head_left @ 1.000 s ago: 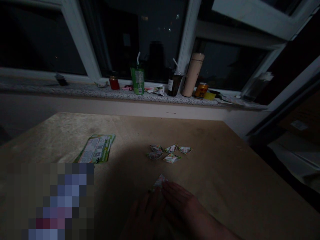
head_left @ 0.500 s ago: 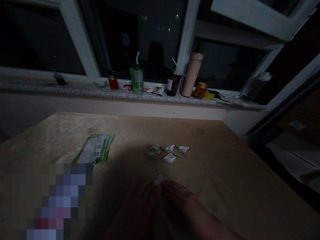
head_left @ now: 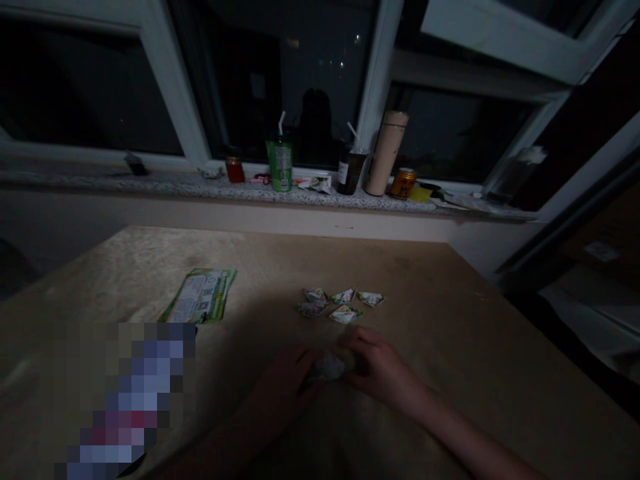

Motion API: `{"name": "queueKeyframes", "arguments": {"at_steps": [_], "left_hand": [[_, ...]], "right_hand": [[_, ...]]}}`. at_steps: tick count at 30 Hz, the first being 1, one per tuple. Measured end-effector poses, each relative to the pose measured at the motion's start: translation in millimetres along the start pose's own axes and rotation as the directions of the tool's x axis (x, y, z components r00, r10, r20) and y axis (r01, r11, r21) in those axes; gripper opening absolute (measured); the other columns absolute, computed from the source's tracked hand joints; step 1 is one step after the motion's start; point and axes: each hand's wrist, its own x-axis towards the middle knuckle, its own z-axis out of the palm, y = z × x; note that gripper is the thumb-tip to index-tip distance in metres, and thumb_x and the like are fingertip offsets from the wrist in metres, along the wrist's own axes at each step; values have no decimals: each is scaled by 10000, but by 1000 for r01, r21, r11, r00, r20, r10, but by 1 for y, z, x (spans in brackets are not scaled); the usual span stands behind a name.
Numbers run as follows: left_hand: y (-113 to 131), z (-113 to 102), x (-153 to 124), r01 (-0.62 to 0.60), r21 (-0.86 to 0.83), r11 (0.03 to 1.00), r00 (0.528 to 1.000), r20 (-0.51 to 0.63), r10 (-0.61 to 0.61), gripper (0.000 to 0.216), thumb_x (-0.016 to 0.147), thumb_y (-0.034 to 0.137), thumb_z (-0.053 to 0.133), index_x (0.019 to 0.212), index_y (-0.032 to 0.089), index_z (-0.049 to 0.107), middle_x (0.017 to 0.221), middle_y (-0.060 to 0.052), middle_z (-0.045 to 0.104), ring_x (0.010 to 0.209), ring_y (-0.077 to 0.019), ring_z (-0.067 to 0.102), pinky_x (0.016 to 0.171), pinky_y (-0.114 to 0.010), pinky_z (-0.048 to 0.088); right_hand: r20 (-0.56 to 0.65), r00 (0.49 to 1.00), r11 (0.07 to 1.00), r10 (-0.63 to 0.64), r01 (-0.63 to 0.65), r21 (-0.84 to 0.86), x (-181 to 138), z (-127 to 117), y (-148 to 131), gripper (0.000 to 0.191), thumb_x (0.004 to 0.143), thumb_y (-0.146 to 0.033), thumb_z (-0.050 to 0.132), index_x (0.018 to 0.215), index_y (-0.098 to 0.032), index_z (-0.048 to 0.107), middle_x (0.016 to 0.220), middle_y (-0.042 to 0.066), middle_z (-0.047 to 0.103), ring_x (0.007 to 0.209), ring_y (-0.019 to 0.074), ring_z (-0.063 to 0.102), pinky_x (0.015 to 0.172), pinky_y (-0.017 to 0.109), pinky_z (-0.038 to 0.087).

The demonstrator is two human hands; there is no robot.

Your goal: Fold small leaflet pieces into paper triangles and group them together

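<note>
A small folded piece of printed paper (head_left: 327,367), blurred, is between my hands near the table's front. My left hand (head_left: 285,380), dark in shadow, has its fingers closed on the left side of the paper. On the other side, my right hand (head_left: 377,363) curls its thumb and fingers around the right edge; the exact contact is blurred. Just beyond lie several folded paper triangles (head_left: 345,314) in a loose cluster, with green and white print.
A green printed packet (head_left: 207,297) lies on the table (head_left: 425,413) at the left, beside a pixelated patch. Along the granite sill (head_left: 200,187) stand a green cup (head_left: 281,163), a dark cup (head_left: 350,170), a pink flask (head_left: 387,153), a gold can (head_left: 403,183) and a red jar (head_left: 235,170).
My hands have gone from lying flat and pressing on the paper to curling at its two sides. The right hand has lifted and shifted right. The view has swung slightly left.
</note>
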Motion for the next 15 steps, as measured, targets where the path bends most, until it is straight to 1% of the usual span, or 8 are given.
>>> {"name": "queueKeyframes", "arguments": {"at_steps": [2, 4, 7, 10, 13, 15], "left_hand": [[-2, 2, 0, 0, -15, 1000, 1000, 3, 1, 327, 884, 201, 577, 1209, 211, 546, 1154, -48, 607, 1027, -209, 577, 912, -341, 455], [-5, 4, 1, -1, -28, 1000, 1000, 6, 2, 333, 881, 209, 594, 1210, 210, 547, 1153, -55, 609, 1026, -215, 578, 914, -348, 455], [-6, 7, 1, -6, -46, 999, 1000, -6, 6, 307, 907, 217, 564, 1213, 208, 543, 1165, -61, 602, 1043, -219, 569, 928, -359, 446], [-6, 8, 2, -20, -66, 998, 1000, -16, 19, 288, 939, 235, 509, 1226, 225, 535, 1172, -54, 600, 1040, -218, 570, 926, -370, 448], [-5, 7, 1, -32, -84, 996, 999, -23, 31, 325, 947, 233, 479, 1271, 238, 506, 1197, -57, 589, 1052, -221, 563, 932, -380, 443], [-5, 6, 0, -37, -96, 995, 999, -23, 35, 342, 945, 241, 478, 1286, 243, 498, 1206, -58, 583, 1063, -224, 555, 940, -383, 435]], "right_hand": [[42, 999, 1000, -14, 14, -5, 2, -1, 2, 215, 670, -113, 755, 855, -189, 676, 863, 15, 630, 830, 180, 598, 762, 283, 470], [50, 999, 999, -17, 15, 35, 2, 1, 5, 138, 704, -144, 751, 807, -189, 671, 824, 8, 624, 786, 165, 589, 713, 259, 451], [14, 1000, 994, 0, -1, 110, -1, 8, 8, 114, 761, -162, 720, 860, -199, 676, 837, 13, 631, 792, 165, 579, 694, 251, 429], [-41, 999, 981, 34, -26, 191, -2, 17, 9, 102, 801, -148, 674, 890, -198, 676, 791, 8, 614, 723, 152, 561, 657, 247, 415], [-81, 993, 970, 85, -64, 236, 0, 25, 7, 150, 765, -141, 700, 906, -188, 678, 724, -6, 572, 658, 147, 532, 599, 240, 391], [-88, 990, 960, 110, -83, 268, 2, 27, 4, 183, 736, -131, 721, 907, -184, 681, 715, -11, 568, 642, 142, 522, 585, 237, 383]]}}
